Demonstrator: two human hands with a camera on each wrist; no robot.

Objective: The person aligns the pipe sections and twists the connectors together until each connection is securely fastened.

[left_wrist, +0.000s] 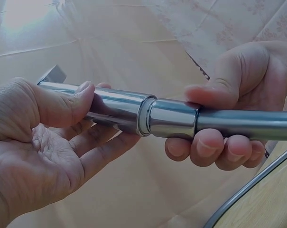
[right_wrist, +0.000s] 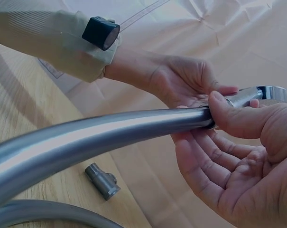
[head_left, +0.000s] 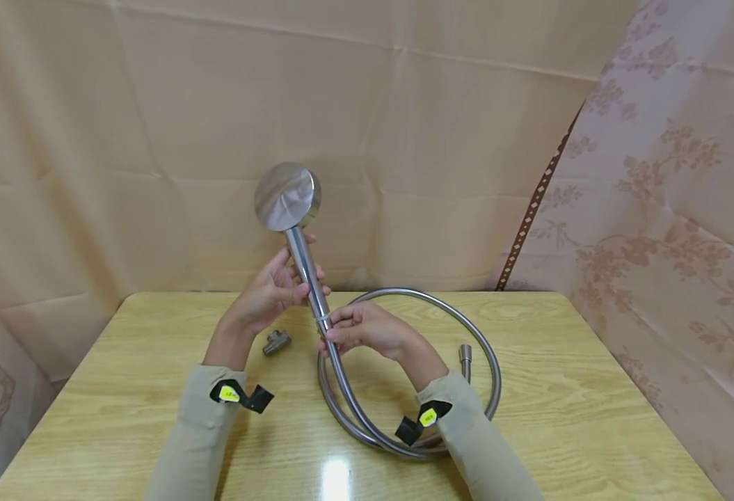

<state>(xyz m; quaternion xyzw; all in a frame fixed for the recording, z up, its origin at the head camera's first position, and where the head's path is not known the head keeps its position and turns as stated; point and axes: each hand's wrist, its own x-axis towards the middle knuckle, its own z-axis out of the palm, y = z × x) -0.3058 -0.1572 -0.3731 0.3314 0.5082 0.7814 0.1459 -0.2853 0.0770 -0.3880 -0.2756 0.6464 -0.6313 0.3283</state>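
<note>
My left hand (head_left: pixel 263 296) holds a chrome shower head (head_left: pixel 286 197) by its handle (left_wrist: pixel 117 108), thumb on one side and fingers on the other. The round head tilts up and to the left above the table. At the handle's lower end my right hand (head_left: pixel 373 330) pinches the metal end nut (left_wrist: pixel 173 118) of a shower hose (head_left: pixel 490 355). Nut and handle are in line, and a narrow pale ring (left_wrist: pixel 144 116) shows between them. How far the thread is engaged is hidden. From the nut, the hose runs down and loops on the table.
A small metal angle valve (head_left: pixel 275 342) lies on the wooden table (head_left: pixel 567 417), to the right of my left forearm. The hose's other end (head_left: pixel 465 353) lies inside the loop, near my right wrist. A beige curtain (head_left: pixel 216 139) hangs behind the table, with a floral one (head_left: pixel 673 209) at right.
</note>
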